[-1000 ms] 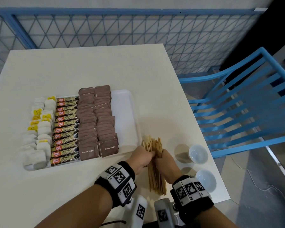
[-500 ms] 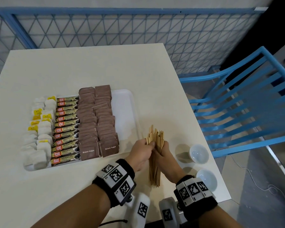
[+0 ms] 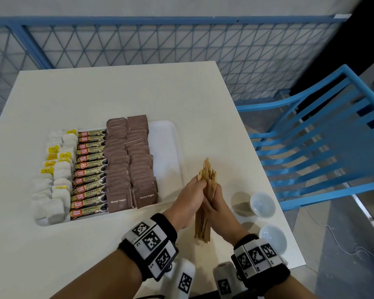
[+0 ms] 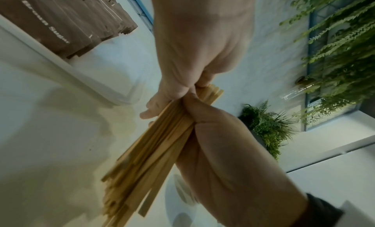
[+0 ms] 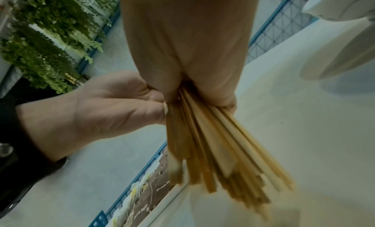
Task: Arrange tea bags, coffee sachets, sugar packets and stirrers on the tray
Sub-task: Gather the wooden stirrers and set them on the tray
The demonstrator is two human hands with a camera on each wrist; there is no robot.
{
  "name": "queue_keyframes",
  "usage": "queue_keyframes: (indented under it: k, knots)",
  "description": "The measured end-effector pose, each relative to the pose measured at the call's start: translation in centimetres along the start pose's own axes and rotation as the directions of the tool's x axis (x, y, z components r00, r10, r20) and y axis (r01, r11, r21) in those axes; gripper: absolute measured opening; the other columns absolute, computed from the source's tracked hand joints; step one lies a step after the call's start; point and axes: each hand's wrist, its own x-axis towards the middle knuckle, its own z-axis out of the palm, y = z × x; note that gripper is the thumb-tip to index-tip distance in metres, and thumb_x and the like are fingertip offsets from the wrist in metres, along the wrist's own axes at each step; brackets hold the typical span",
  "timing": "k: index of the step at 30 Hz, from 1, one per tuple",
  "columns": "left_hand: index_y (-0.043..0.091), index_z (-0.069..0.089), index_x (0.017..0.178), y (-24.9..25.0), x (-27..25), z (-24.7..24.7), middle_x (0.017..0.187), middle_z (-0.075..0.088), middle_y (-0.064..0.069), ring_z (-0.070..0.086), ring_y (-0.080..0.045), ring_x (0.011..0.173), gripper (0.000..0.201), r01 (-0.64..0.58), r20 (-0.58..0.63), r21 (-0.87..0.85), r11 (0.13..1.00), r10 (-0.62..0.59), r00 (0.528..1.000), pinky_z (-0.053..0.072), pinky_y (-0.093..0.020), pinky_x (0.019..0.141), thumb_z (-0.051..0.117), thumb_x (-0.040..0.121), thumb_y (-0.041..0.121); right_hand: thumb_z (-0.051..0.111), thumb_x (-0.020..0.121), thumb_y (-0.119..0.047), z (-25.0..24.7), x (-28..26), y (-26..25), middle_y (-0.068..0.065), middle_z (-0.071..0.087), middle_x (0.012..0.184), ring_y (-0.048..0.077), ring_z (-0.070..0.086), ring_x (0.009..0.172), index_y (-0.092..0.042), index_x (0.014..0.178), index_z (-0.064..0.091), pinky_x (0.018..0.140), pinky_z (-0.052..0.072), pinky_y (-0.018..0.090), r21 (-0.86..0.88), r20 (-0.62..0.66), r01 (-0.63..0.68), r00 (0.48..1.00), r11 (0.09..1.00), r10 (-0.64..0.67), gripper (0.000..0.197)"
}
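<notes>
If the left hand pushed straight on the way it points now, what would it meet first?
The left hand grips the stirrers together with the right hand and points away over the table. Straight ahead looks free, just right of the tray rim; depth is unclear, so it might clip that rim.

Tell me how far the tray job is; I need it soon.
Done: white tea bags, coffee sachets and brown sugar packets fill the white plastic tray. In hand: left hand and right hand hold wooden stirrers. Left: laying them in the tray's bare strip.
</notes>
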Motion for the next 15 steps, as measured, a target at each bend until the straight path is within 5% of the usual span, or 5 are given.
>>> queue_keyframes:
  k: [4,10,15]
  knots:
    - [0.015,0.062,0.081,1.1,-0.9,-0.6,0.097,0.06,-0.011,0.054,-0.02,0.098,0.033,0.058,0.102,-0.127,0.99,-0.045,0.994,0.039,-0.036,0.099,0.033,0.093,0.025,0.044,0.096,-0.011,0.5,0.0,-0.4,-0.004,0.054,0.1,0.001,0.056,0.093,-0.012,0.121,0.036,0.083,0.051,0.022,0.0,-0.016,0.028,0.999,1.0,-0.028,0.027]
    - [0.021,0.06,0.094,1.9,-1.9,-1.4,0.1,0.058,-0.006,0.052,-0.017,0.097,0.023,-0.011,0.161,-0.05,0.999,0.019,0.987,0.039,-0.029,0.084,0.036,0.092,0.02,0.05,0.094,-0.007,0.4,0.5,-1.3,0.01,0.062,0.108,0.02,0.062,0.105,-0.011,0.124,0.045,0.09,0.053,0.035,0.143,0.016,-0.03,0.999,0.989,0.028,0.031]
    - [0.026,0.063,0.095,2.8,-2.2,-2.2,0.099,0.061,0.0,0.052,-0.014,0.094,0.029,-0.048,0.181,-0.052,0.997,0.057,0.982,0.037,-0.028,0.08,0.034,0.097,0.03,0.045,0.092,0.0,0.1,1.4,-2.6,0.007,0.062,0.089,0.021,0.062,0.085,-0.009,0.105,0.053,0.079,0.054,0.036,0.011,0.047,0.072,0.996,0.997,-0.072,0.018]
